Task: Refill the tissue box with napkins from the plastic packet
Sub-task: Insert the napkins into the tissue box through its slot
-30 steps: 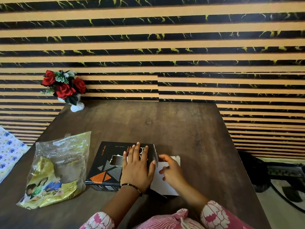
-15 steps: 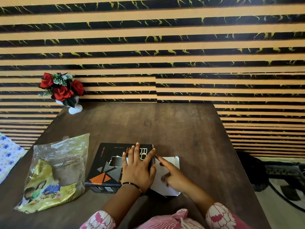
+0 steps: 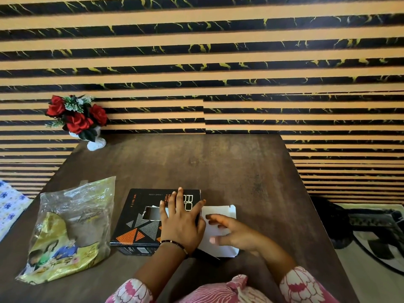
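Note:
A black tissue box (image 3: pixel 140 217) with orange and grey triangles lies flat near the table's front, its top slot torn open. My left hand (image 3: pixel 181 224) rests flat on the box's right half, fingers straight. The box's white end flap (image 3: pixel 220 217) lies open on the table to the right. My right hand (image 3: pixel 231 231) hovers over that flap with fingers spread and loosely bent, holding nothing. The clear and yellow plastic packet (image 3: pixel 70 230) of napkins lies left of the box, apart from both hands.
A dark wooden table (image 3: pixel 218 167) stands against a striped black and tan wall. A white vase of red roses (image 3: pixel 76 119) sits at the far left corner. Patterned cloth (image 3: pixel 11 206) lies off the left edge, a rug (image 3: pixel 376 226) to the right.
My right hand has drawn back from the box's end and spread its fingers above the white flap. My left hand stays pressed on the box.

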